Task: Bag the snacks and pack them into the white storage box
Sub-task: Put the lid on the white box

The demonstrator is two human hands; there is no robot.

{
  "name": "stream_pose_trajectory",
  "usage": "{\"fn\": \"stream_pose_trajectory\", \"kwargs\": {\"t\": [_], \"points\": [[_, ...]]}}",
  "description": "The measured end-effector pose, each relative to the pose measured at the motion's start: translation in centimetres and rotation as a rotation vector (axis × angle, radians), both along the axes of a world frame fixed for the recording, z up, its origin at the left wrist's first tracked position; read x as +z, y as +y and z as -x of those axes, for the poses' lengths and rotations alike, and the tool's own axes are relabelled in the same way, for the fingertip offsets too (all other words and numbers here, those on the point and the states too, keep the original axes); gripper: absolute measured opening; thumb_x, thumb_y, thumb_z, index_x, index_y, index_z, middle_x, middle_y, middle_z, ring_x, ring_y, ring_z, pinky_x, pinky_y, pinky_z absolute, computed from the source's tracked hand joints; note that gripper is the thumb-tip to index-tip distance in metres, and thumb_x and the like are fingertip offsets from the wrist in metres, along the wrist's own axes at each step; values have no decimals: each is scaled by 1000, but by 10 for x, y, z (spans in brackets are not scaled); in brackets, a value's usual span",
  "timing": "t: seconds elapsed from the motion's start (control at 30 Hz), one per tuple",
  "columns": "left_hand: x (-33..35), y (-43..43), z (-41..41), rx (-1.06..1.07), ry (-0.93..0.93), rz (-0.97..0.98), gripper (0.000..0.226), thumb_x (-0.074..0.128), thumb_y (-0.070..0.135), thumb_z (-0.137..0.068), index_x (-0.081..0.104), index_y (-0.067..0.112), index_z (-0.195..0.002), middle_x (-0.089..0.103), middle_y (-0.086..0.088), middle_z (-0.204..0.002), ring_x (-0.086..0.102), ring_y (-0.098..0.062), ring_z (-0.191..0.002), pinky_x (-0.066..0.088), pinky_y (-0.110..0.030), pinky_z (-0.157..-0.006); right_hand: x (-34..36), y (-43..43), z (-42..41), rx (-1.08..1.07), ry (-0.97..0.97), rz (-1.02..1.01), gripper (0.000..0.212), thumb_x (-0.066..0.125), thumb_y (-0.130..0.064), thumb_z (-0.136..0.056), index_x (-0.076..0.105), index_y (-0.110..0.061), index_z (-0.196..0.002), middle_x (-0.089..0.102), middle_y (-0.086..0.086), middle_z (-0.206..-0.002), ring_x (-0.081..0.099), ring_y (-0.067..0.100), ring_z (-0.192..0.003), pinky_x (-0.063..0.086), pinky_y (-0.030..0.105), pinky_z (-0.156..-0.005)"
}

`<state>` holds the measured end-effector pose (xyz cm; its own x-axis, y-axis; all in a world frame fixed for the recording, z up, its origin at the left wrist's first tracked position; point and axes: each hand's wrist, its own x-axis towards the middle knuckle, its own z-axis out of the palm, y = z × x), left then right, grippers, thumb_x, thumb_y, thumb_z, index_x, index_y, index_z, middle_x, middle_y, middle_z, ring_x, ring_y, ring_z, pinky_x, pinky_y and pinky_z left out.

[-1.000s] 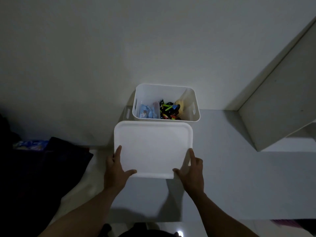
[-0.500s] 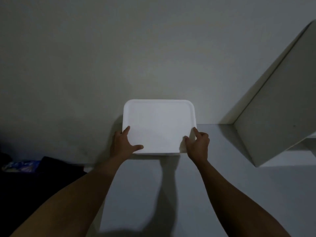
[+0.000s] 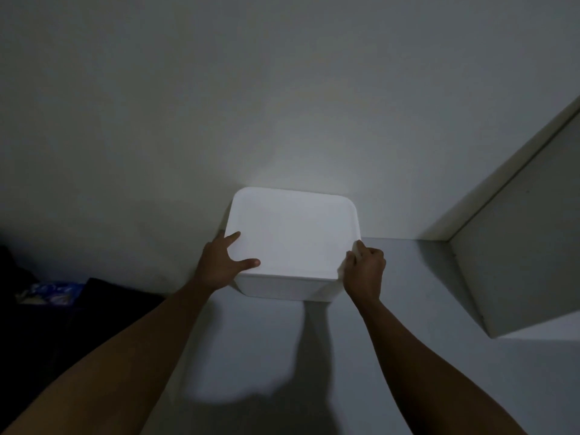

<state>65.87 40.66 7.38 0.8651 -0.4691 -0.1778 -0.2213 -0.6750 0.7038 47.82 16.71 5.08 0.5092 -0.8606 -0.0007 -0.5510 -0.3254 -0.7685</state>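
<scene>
A plain pale wall [image 3: 282,105] rises behind the bench [image 3: 392,340], and the white storage box [image 3: 284,288] stands at the bench's far edge, close against that wall and towards the left side. To the right, well apart from the box, a white panel [image 3: 518,246] juts in at a slant over the bench's far right corner. Beyond the left edge lies a dark cloth [image 3: 103,296] with a blue packet [image 3: 47,293] beside it, too dim to read. Nothing stands between the person and the box; only the shadows of the arms fall across the near part of the bench.

The box stands upright with its longer sides running along the wall, one long side facing the person. Its lid [image 3: 295,233] lies flat across the top and covers the opening, so the contents are hidden. Box and lid are smooth, matt white with rounded corners, and only a narrow band of the near wall shows under the lid's rim.

The left hand [image 3: 219,262] rests on the lid's near left corner, its forefinger and thumb spread wide and straight on top; its other fingers are out of sight. The right hand [image 3: 365,271] grips the lid's near right corner, fingers [image 3: 370,254] curled round the rim and the thumb on top.
</scene>
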Motion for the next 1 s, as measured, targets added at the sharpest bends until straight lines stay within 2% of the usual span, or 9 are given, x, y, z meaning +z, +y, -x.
{"fn": "stream_pose_trajectory", "kwargs": {"t": [0.07, 0.13, 0.17, 0.23, 0.33, 0.5, 0.67, 0.87, 1.0], "points": [[-1, 0, 2, 0, 8, 24, 100, 85, 59, -61, 48, 21, -145, 42, -1, -153, 41, -22, -139, 33, -40, -116, -1, 1, -1, -13, -8, 13, 31, 52, -13, -98, 57, 1, -126, 45, 12, -114, 50, 29, -111, 39, 26, -88], [-4, 0, 3, 4, 17, 30, 94, 83, 54, -68, 45, 21, -147, 38, -1, -156, 38, -21, -141, 31, -37, -117, -2, 2, -2, -12, -25, 5, 18, 49, -10, -98, 57, 0, -111, 43, 7, -107, 54, 24, -94, 43, 26, -83], [-5, 0, 3, 8, 30, 35, 92, 82, 52, -70, 43, 22, -148, 36, -2, -156, 36, -21, -142, 29, -36, -118, -2, 2, -3, -2, -15, 10, 11, 46, -10, -98, 56, -4, -102, 46, 8, -105, 53, 21, -86, 44, 27, -78], [-7, -2, 3, 14, 53, 50, 90, 80, 49, -75, 39, 22, -150, 34, -4, -158, 33, -22, -144, 27, -36, -118, -5, 1, -6, 22, 21, 46, 11, 42, -10, -98, 50, -9, -91, 55, 14, -96, 52, 19, -75, 39, 28, -68], [-9, -4, 4, 25, 52, 47, 89, 78, 47, -78, 36, 21, -152, 34, -6, -157, 33, -22, -144, 27, -33, -117, -2, -2, -6, 32, 47, 72, 16, 42, -12, -100, 55, -2, -101, 60, 16, -93, 58, 28, -82, 38, 31, -68], [-9, -4, 10, 43, 48, 44, 90, 77, 50, -78, 35, 22, -152, 34, -6, -158, 33, -22, -144, 27, -33, -116, 5, 3, 0, 55, 22, 67, 30, 43, -16, -103, 55, 1, -125, 62, 19, -116, 59, 35, -107, 46, 40, -89], [-18, 2, 16, 48, 20, 77, 89, 77, 49, -78, 35, 22, -152, 34, -6, -157, 34, -22, -144, 27, -33, -115, -2, 9, 6, 34, -17, 101, 34, 44, -19, -103, 54, -3, -132, 64, 15, -114, 61, 31, -103, 41, 30, -84], [-18, -1, 10, 70, 41, 80, 89, 79, 50, -75, 38, 26, -150, 37, -3, -156, 37, -21, -142, 30, -33, -114, -1, 0, 2, 50, 22, 107, 31, 45, -19, -103, 56, 0, -124, 65, 16, -105, 62, 31, -96, 46, 38, -82], [-19, 0, 11, 85, 52, 127, 86, 79, 48, -77, 39, 28, -149, 40, -1, -154, 39, -19, -140, 30, -29, -112, -3, 1, 1, 20, 13, 74, 35, 44, -21, -103, 56, -3, -131, 66, 15, -111, 63, 30, -102, 46, 35, -86]]}}
